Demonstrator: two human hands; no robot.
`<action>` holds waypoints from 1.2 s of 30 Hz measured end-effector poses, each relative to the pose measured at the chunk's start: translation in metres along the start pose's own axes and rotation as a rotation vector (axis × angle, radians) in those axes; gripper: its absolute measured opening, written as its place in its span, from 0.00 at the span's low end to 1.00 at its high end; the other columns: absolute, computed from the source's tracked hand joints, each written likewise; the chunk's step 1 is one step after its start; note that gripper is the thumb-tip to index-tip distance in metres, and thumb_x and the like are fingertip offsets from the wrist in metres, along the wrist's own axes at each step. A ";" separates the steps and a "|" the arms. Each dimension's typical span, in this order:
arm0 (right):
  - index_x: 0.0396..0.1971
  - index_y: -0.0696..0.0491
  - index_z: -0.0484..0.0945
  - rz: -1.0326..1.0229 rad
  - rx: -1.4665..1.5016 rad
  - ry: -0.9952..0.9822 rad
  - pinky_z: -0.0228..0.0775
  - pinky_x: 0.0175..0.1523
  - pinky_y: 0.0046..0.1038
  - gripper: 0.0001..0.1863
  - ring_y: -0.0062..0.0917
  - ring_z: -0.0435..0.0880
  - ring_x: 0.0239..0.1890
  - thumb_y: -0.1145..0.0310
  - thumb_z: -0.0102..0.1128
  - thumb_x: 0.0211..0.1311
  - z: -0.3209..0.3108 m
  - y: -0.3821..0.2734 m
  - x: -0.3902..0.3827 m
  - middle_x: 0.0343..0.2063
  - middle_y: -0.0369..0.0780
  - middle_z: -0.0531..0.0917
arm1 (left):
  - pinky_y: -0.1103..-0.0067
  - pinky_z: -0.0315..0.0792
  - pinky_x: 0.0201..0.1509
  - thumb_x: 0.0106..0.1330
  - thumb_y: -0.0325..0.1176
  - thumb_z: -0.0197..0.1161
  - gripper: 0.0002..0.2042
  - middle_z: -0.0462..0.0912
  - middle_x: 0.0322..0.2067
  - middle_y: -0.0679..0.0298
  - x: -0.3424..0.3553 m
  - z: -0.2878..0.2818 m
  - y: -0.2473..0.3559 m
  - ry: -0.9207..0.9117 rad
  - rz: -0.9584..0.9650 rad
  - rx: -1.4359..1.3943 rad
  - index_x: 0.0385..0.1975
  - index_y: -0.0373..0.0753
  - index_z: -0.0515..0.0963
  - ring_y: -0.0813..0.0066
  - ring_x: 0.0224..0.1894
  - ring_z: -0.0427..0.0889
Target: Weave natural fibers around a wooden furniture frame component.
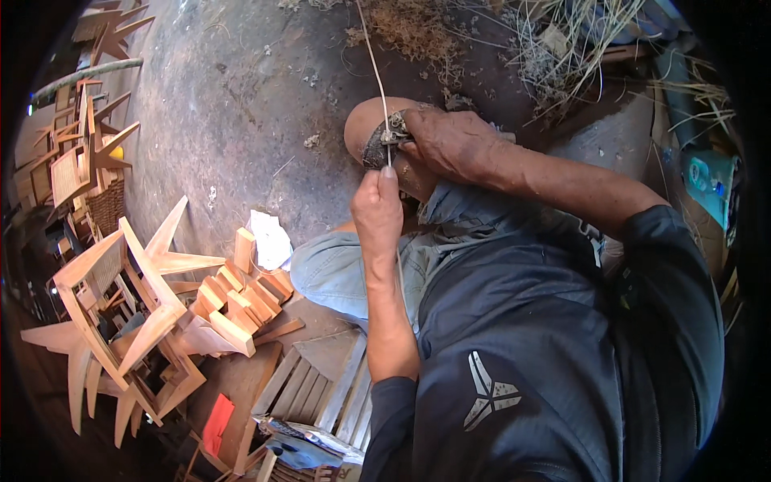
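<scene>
To the left, angular, pale-brown wooden chair frames [165, 315] stood clustered, tapered legs splayed; beside them, rectangular orange-brown wooden blocks [241, 299] sat stacked, perhaps to save floor space. The left hand [377, 210] pinched a thin, smooth, cream-coloured strip [373, 60] between thumb and fingers, seemingly to keep it taut. The strip crossed a rough, dark pad [373, 151] on the bent knee, which probably shielded the skin. The right hand [454, 143] was closed on a small, dark piece, mostly hidden, pressed against the strip there. Dry, straw-coloured strands [574, 40] lay tangled beyond.
</scene>
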State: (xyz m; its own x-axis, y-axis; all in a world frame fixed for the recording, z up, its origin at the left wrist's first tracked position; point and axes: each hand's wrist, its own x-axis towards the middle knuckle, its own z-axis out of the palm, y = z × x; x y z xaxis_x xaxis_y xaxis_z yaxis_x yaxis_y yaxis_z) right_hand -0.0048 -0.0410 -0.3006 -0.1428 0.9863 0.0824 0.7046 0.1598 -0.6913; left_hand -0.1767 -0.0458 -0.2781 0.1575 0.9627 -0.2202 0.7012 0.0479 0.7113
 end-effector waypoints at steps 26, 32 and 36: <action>0.48 0.59 0.70 0.350 0.242 -0.050 0.68 0.42 0.30 0.26 0.29 0.78 0.40 0.52 0.53 0.60 -0.060 0.044 0.027 0.36 0.48 0.79 | 0.88 0.57 0.14 0.69 0.38 0.47 0.12 0.68 0.15 0.70 -0.034 -0.001 -0.012 -0.226 -0.254 -0.740 0.33 0.37 0.71 0.86 0.12 0.62; 0.41 0.57 0.65 0.218 -0.151 -0.346 0.68 0.41 0.46 0.19 0.52 0.77 0.36 0.56 0.49 0.62 -0.021 0.001 0.023 0.31 0.54 0.79 | 0.86 0.62 0.16 0.67 0.36 0.47 0.10 0.71 0.16 0.69 -0.004 -0.001 -0.012 -0.306 -0.367 -0.630 0.29 0.37 0.72 0.84 0.13 0.66; 0.40 0.57 0.66 0.244 -0.076 -0.284 0.68 0.41 0.46 0.19 0.51 0.77 0.37 0.55 0.49 0.62 -0.025 0.009 0.020 0.32 0.54 0.79 | 0.86 0.60 0.17 0.67 0.35 0.49 0.09 0.70 0.16 0.70 -0.103 -0.027 -0.047 -0.261 -0.573 -0.521 0.29 0.37 0.72 0.84 0.14 0.66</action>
State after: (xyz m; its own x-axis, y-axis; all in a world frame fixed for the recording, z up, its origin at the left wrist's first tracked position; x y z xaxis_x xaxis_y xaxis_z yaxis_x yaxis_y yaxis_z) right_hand 0.0165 -0.0191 -0.2875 -0.1442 0.9469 -0.2875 0.7895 -0.0650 -0.6104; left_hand -0.2447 -0.1401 -0.2706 0.0743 0.6610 -0.7467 0.3190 0.6937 0.6458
